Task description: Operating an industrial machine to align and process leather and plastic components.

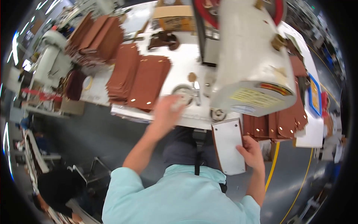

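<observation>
My right hand grips a brown-edged panel by its right side, fingers behind and thumb on the face. The panel's white face is toward me, with small dark studs near its upper corners. My left hand is at the table's front edge, its fingertips at a small round dish. Motion smears those fingers, so I cannot see whether they hold anything. Right of the dish stands a white machine, its rounded end toward me, above the panel. A small round metal part lies beneath it.
Stacks of brown panels with brass-coloured studs lie left of the dish, and a taller stack is farther left. More brown panels hang over the table edge at right, near a blue-rimmed tray. A cardboard box stands behind.
</observation>
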The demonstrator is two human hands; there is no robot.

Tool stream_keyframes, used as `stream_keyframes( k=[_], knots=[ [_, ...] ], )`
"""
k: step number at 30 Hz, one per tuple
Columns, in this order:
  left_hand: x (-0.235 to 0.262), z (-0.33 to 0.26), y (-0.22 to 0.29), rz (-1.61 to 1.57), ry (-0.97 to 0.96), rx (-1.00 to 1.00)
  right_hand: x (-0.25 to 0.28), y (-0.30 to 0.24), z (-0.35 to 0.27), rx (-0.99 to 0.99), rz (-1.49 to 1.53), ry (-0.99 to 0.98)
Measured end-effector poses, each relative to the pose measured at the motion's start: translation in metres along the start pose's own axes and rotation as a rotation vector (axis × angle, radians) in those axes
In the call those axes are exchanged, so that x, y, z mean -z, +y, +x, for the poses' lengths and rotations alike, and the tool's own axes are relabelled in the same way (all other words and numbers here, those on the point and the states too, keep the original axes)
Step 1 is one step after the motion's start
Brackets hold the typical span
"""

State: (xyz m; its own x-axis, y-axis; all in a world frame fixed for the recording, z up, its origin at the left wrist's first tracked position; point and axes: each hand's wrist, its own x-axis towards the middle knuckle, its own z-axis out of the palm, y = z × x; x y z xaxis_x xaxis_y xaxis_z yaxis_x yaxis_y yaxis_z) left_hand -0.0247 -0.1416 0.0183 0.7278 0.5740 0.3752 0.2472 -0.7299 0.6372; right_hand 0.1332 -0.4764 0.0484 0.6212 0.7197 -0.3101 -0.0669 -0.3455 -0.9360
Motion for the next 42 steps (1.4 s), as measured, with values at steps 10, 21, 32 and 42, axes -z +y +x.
stream_keyframes(
  k=[10, 21, 32, 42],
  knots=[
    [0.099, -0.015, -0.052, 0.491, -0.146, 0.147, 0.174, -0.150, -0.008, 0.280, -1.148, 1.318],
    [0.183, -0.007, -0.004, 0.759, 0.586, -0.338, 0.057, -0.061, 0.069, 0.610, -0.943, 0.588],
    [0.121, -0.011, 0.133, 0.028, -0.209, -0.571, -0.119, -0.105, 0.022, 0.693, -0.262, -0.321],
    [-0.036, -0.019, 0.056, -0.773, -0.652, 0.502, -0.075, 0.033, 0.044, 0.005, 0.502, 0.101]
  ],
)
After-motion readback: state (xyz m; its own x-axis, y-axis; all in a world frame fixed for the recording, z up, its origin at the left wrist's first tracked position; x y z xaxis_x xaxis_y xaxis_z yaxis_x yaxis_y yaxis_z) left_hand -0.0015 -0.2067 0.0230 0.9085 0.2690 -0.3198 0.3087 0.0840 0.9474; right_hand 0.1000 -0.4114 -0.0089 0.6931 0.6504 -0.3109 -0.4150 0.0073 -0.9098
